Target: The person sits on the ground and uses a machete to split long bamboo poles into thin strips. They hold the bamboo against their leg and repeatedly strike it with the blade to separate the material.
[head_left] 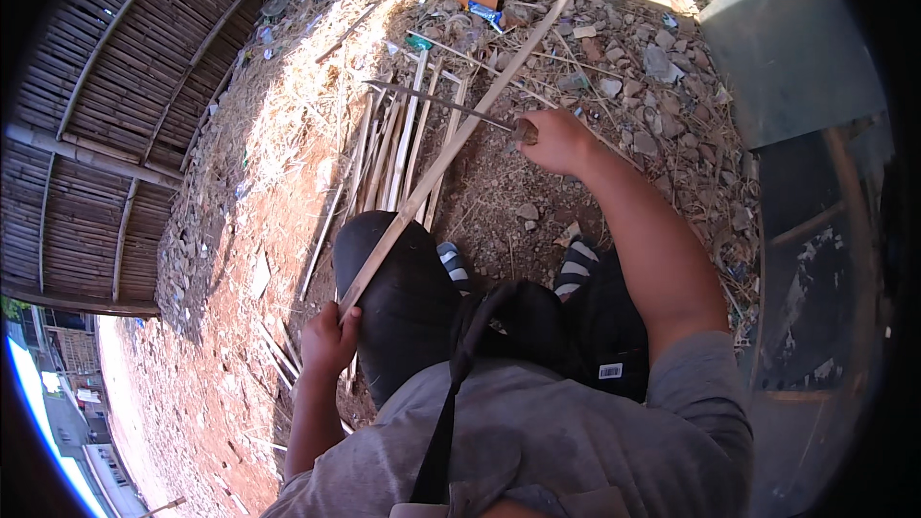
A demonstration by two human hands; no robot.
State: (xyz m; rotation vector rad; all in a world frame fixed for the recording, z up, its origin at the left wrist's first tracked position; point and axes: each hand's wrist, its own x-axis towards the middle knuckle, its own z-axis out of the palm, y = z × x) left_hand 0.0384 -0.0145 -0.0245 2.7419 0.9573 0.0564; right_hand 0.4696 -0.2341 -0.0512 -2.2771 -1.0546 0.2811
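Left hand: the left hand [331, 338] holds the lower end of a long wooden strip [437, 173]; the fingers are closed around the wood, and the thumb lies along it.
Right hand: the right hand [556, 142] is closed in a fist on the short handle [526, 131] of a long, narrow blade [422, 96]; the arm is stretched forward.
Wooden strip: it lies slantwise over the left knee [384, 245]; its far end points forward and to the right, toward the rubble [652, 125].
Blade: it points to the left and crosses the strip in this view; whether the edge is touching the wood, I cannot tell.
Between and near the feet: striped sandals [577, 264] are on the feet; ahead of the left knee lies a bundle of thin wooden strips [410, 125], roughly side by side on the ground.
Farther ground: dry straw, stones and a blue packet [485, 15] are scattered ahead.
Sides: a bamboo wall [106, 48] stands at the left; a greyish sheet [801, 48] and a dark panel [806, 278] stand at the right.
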